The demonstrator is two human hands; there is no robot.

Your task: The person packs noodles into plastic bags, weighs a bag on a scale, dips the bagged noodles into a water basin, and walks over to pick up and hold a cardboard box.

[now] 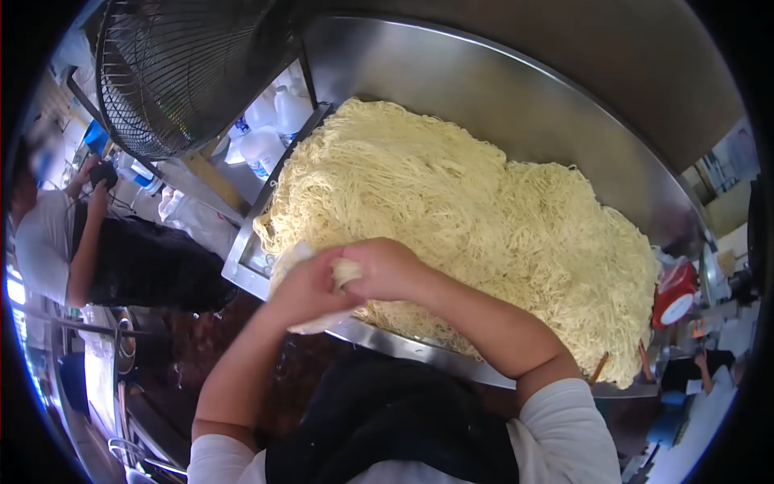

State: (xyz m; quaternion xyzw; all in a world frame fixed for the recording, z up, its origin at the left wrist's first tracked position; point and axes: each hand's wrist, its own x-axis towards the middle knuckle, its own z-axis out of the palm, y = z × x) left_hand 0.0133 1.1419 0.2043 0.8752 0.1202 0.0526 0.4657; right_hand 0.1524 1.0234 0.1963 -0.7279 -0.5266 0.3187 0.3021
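A large heap of pale yellow noodles (451, 210) fills a metal tray (419, 348). At the tray's near left edge, my left hand (310, 286) and my right hand (383, 270) come together around a small bundle of noodles (347, 273). Under and beside my left hand is a whitish sheet or bag (314, 324), partly hidden by the fingers. Both hands are curled, with the bundle showing between them.
A wire-caged fan (161, 81) stands at the upper left, near plastic jugs (290, 111). A person in a dark apron (145, 258) stands at the left. Right of the tray is a red scale (676, 294); two wooden sticks (598, 368) poke from the noodles.
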